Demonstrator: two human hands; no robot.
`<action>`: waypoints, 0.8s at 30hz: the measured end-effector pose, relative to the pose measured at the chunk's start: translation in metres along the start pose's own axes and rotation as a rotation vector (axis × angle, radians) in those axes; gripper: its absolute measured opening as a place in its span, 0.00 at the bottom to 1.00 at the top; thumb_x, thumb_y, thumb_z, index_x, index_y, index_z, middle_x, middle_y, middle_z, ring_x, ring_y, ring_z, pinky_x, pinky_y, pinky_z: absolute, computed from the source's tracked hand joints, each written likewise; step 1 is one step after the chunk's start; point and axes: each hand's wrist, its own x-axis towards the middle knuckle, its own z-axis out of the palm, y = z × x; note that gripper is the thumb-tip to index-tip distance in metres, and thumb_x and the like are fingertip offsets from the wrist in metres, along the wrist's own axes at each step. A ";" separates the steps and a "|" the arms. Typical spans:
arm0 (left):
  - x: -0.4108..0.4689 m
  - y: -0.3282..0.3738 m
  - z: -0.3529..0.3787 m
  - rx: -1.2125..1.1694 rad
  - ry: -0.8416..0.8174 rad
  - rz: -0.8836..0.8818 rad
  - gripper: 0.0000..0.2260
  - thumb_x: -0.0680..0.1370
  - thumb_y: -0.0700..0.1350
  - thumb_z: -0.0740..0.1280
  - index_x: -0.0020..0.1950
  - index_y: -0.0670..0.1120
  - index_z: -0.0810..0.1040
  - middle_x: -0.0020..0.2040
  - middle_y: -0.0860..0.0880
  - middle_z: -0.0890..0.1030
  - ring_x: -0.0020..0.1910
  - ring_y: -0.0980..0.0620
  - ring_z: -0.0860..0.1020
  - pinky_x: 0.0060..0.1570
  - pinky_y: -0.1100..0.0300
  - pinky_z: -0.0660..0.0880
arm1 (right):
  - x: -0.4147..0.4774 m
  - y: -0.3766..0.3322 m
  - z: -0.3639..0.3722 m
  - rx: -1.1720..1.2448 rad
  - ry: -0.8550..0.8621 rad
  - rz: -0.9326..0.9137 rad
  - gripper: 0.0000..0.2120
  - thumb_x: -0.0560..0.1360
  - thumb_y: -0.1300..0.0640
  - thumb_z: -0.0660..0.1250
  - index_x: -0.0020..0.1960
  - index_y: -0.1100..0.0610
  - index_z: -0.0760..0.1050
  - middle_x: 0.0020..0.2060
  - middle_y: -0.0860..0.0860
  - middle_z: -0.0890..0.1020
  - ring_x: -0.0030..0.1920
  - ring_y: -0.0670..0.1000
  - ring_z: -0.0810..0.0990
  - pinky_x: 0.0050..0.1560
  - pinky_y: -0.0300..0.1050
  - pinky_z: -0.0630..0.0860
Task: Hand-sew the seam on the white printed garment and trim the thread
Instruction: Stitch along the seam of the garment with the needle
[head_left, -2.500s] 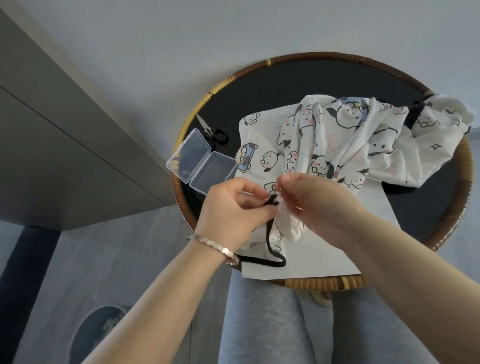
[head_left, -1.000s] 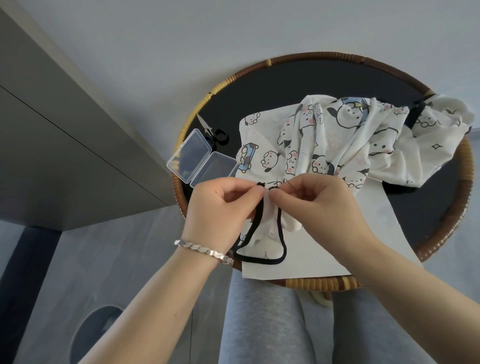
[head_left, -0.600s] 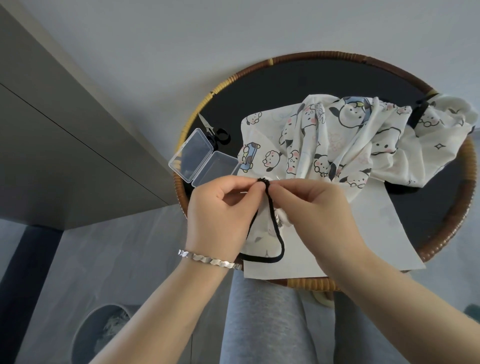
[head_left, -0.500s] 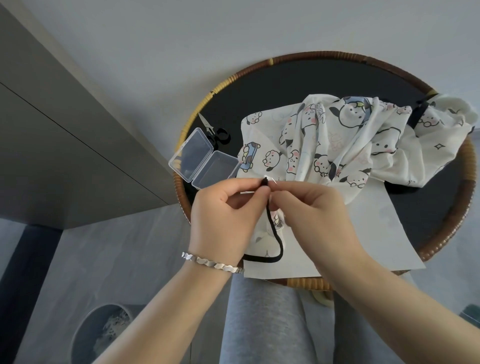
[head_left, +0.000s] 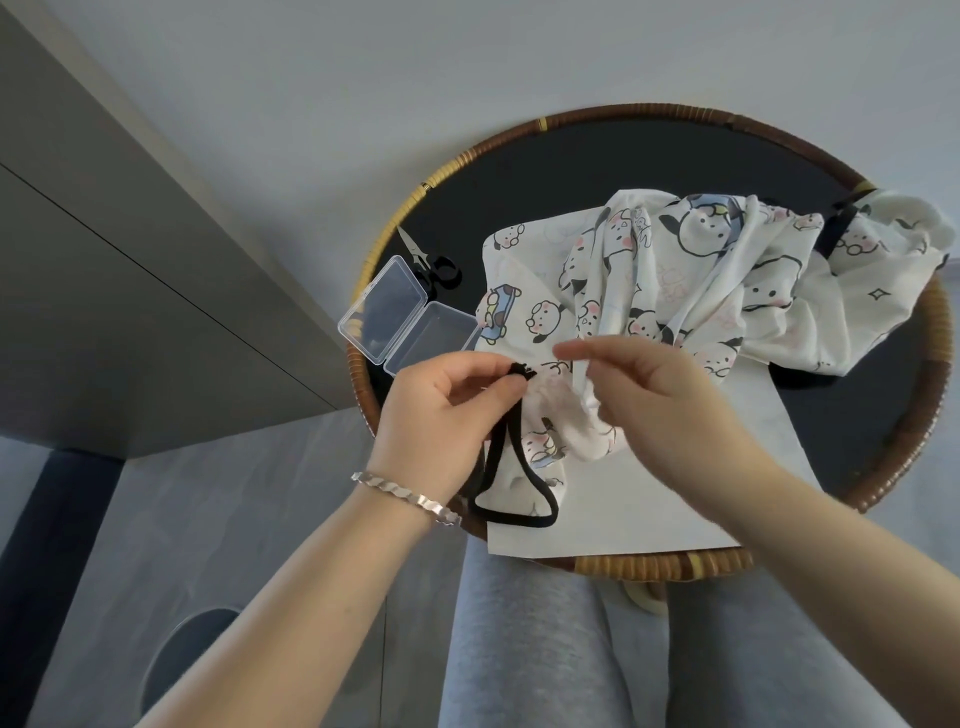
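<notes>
No legible text anywhere.

The right hand is motion-blurred at its fingertips, so any needle or thread there is too fine to make out, and the scissors lie partly hidden behind the clear plastic box.

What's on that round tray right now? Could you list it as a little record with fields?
surface: round wicker-rimmed tray with dark centre
garment: white printed garment bunched across the tray
left hand: left hand pinching the black strap at the cloth
right hand: right hand raised beside it, blurred; needle not visible
scissors: small scissors at the tray's left edge, untouched
box: clear plastic box, lid open
paper: white sheet under the cloth
</notes>
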 end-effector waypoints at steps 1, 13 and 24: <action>0.001 0.000 -0.001 -0.062 -0.026 -0.056 0.04 0.71 0.38 0.70 0.41 0.47 0.82 0.40 0.45 0.84 0.42 0.45 0.82 0.47 0.52 0.79 | 0.004 0.001 -0.005 -0.088 0.004 -0.075 0.16 0.78 0.62 0.56 0.46 0.44 0.76 0.35 0.47 0.72 0.30 0.45 0.69 0.35 0.35 0.66; 0.001 0.006 -0.005 -0.226 -0.168 -0.147 0.09 0.69 0.33 0.70 0.34 0.47 0.83 0.33 0.47 0.84 0.33 0.52 0.82 0.40 0.58 0.80 | 0.020 0.014 -0.018 -0.306 -0.088 -0.393 0.14 0.74 0.65 0.65 0.44 0.45 0.79 0.40 0.43 0.75 0.42 0.43 0.75 0.42 0.32 0.71; 0.002 0.005 -0.006 -0.192 -0.187 -0.148 0.10 0.70 0.33 0.68 0.35 0.47 0.82 0.32 0.48 0.83 0.32 0.53 0.81 0.38 0.59 0.80 | 0.017 0.015 -0.015 -0.282 -0.108 -0.430 0.15 0.74 0.64 0.66 0.42 0.43 0.78 0.41 0.44 0.76 0.42 0.45 0.74 0.41 0.35 0.70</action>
